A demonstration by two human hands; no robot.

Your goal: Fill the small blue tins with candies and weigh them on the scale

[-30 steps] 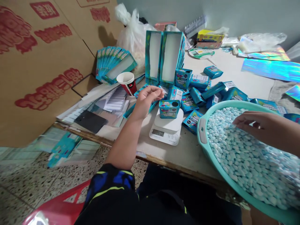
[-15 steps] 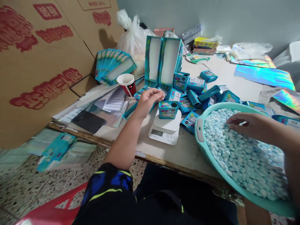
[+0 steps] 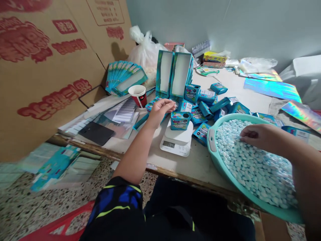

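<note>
Gently, a few at a time

Clock centred on the scale [image 3: 176,144], twelve pointing away from the wearer.

Nearest, between three and four: turquoise tub [image 3: 283,213] of pale blue-and-white candies [image 3: 260,169]. Right hand [image 3: 254,134] lies over its far part, at three, fingers curled, tips at the candies; whether any are gripped cannot be told. Judged step: picking out pieces. A light fingertip pinch probably suits better than a scoop, since rounded pieces may slip if squeezed hard.

Left hand [image 3: 160,112] at eleven, well apart from the right, thumb and fingertips drawn together near the box [image 3: 180,122]; cannot tell whether they hold anything. Advisable: keep fingers and wrist off the scale, as contact could disturb the reading. Digits too blurred to read.

Box: at the clock's centre, upright on the scale, printed face towards the wearer. Blue, rounded corners, lettering CARAMELO MACIZO, dark oval on top towards three; opening or print, unclear.

Farther, near two: jumbled pile of similar boxes [image 3: 206,109]. At twelve: upright cartons [image 3: 181,74], white inside.
</note>
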